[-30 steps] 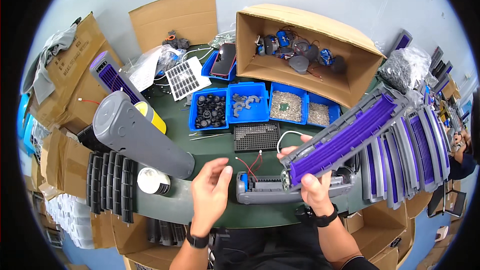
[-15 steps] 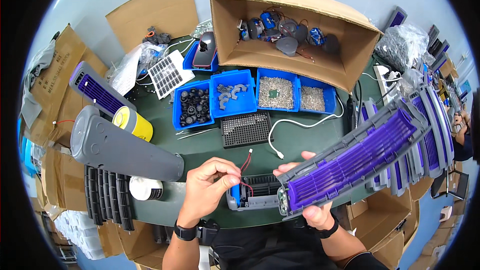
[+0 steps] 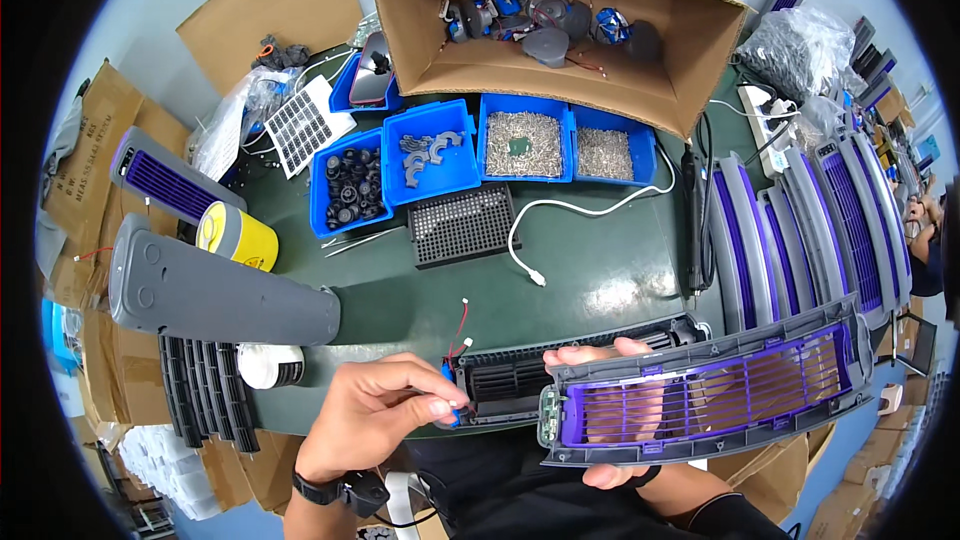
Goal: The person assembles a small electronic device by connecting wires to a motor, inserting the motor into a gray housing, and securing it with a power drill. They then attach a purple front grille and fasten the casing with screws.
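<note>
My right hand [image 3: 635,410] grips a curved grey panel with a purple grille [image 3: 712,388] from behind, its fingers showing through the slats and around the edges. A small green circuit board [image 3: 549,416] sits at the panel's left end. Behind it, a long dark grey housing [image 3: 515,380] lies on the table, partly covered by the panel. My left hand [image 3: 385,410] is closed in a pinch at the housing's left end, fingertips on a blue part [image 3: 456,417] mostly hidden by them. Thin red wires [image 3: 462,322] with small white connectors stick up beside it.
Blue bins [image 3: 432,152] of small parts and a black perforated block [image 3: 462,225] stand ahead. Behind them is a cardboard box [image 3: 550,75] of motors. A tall grey casing [image 3: 220,285] stands left, near a yellow tub [image 3: 240,236]; several purple-slatted panels [image 3: 790,240] lean right.
The panel has swung down to nearly level and turned its slats toward me. My left hand has gone from the red wires down to the blue part at the housing's end.
</note>
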{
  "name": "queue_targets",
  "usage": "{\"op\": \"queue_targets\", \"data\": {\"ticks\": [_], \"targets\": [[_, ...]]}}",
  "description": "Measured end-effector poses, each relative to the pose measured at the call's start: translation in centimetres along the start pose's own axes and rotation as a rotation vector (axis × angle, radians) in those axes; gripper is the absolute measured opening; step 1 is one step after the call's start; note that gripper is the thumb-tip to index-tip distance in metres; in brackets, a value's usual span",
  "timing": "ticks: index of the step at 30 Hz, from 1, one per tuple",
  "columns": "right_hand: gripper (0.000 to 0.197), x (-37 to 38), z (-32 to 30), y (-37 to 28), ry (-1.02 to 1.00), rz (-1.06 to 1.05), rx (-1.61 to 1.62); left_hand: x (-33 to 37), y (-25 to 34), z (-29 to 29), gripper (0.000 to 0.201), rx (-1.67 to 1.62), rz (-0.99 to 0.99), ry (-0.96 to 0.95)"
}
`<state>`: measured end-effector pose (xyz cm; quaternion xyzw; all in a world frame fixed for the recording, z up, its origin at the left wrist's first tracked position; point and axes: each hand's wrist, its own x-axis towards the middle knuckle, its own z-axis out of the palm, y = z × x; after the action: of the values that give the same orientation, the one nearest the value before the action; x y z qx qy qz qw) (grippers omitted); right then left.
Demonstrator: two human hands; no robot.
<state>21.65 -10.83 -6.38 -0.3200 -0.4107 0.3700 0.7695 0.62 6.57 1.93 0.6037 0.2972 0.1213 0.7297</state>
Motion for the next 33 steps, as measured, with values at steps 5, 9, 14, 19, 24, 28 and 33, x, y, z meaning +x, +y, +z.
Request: {"op": "queue_targets", "data": {"ticks": [5, 9, 14, 19, 24, 28, 33], "targets": [[0.123, 0.1, 0.0, -0.5, -0.05, 0.05, -0.006, -1.5, -1.0, -0.3, 0.006, -0.11, -0.03, 0.043], [0.12, 1.5, -0.2, -1.0, -0.101, 0.03, -0.063, -2.4, -2.2, -0.7, 0.009, -0.202, -0.016, -0.125], [0.116, 2.6, -0.5, -0.3, -0.085, -0.072, -0.298, -3.0, -2.7, -1.1, 0.01, -0.151, -0.074, -0.129], [0.115, 1.9, 0.1, -0.9, -0.084, 0.041, -0.224, -3.1, -2.4, -0.6, 0.007, 0.078, -0.068, -0.105], [0.116, 3.1, 0.3, -0.6, -0.172, 0.033, -0.209, -2.8, -1.2, 0.7, 0.008, 0.265, -0.044, -0.119], [0.116, 2.7, 0.2, -1.0, -0.274, 0.033, -0.247, -2.2, -1.3, 1.9, 0.009, 0.038, -0.074, -0.084], [0.11, 2.6, 0.6, -1.3, -0.254, 0.043, -0.174, -0.8, -1.2, 4.0, 0.011, -0.04, -0.181, -0.049]]}}
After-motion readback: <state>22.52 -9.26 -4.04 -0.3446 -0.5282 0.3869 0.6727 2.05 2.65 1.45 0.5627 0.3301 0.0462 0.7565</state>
